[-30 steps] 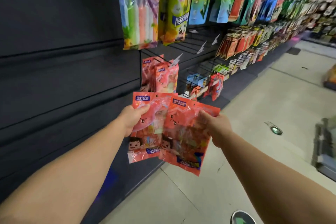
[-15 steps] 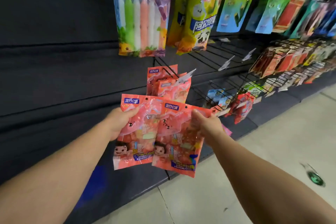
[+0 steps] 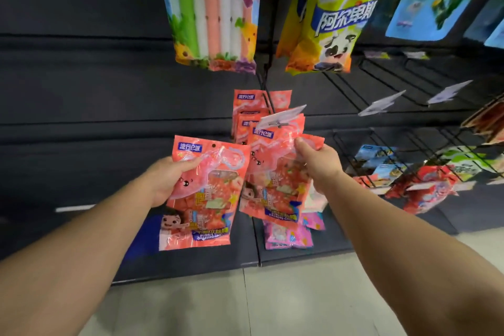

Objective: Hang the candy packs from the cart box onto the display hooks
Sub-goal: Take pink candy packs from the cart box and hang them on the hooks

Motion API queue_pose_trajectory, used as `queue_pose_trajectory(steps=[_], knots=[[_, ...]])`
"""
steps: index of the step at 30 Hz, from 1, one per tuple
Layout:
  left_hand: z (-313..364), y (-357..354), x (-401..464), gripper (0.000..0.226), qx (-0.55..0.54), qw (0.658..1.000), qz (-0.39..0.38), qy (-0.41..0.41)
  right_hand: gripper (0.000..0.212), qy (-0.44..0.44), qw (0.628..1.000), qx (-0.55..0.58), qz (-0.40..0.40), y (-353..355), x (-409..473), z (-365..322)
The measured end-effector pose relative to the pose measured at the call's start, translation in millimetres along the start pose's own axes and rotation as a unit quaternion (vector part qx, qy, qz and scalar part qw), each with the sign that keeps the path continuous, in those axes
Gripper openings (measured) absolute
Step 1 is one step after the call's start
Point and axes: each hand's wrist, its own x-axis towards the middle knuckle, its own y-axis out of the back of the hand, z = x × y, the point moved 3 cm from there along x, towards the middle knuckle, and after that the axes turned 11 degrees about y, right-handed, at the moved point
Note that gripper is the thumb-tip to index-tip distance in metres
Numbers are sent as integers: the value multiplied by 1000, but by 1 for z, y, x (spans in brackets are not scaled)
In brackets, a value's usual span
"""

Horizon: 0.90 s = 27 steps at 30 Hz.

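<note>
My left hand grips a pink-red candy pack by its upper left side, held upright in front of the dark shelf wall. My right hand pinches a second identical pack near its top right corner, lifted just below the white price tag at the tip of a display hook. Several matching packs hang on that hook behind it. The cart box is out of view.
Tall stick-candy bag and yellow-green bag hang overhead. Bare black wire hooks with white tags stretch right. Red packs and pink packs hang lower right. Grey floor lies below.
I have moved closer to the shelf. My right hand has lifted its pack up toward the tagged hook, apart from the left pack; the left hand has stayed about level.
</note>
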Motion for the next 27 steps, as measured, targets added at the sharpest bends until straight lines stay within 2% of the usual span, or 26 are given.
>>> queue_pose_trajectory(steps=[6, 11, 15, 18, 27], knots=[[0, -24, 1, 39, -13, 1000, 4, 11, 16, 17, 1000, 1, -24, -2, 19, -10], [-1, -31, 4, 58, -18, 1000, 5, 16, 16, 9, 999, 12, -45, -10, 25, -14], [-5, -36, 4, 63, -15, 1000, -3, 18, 12, -18, 997, 49, -48, -14, 28, -17], [-7, -37, 5, 68, -11, 1000, -2, 25, 13, -19, 997, 34, -61, -15, 28, -17], [-11, -42, 7, 59, 2, 999, 2, 32, 13, -15, 997, 47, -60, -21, 32, -13]])
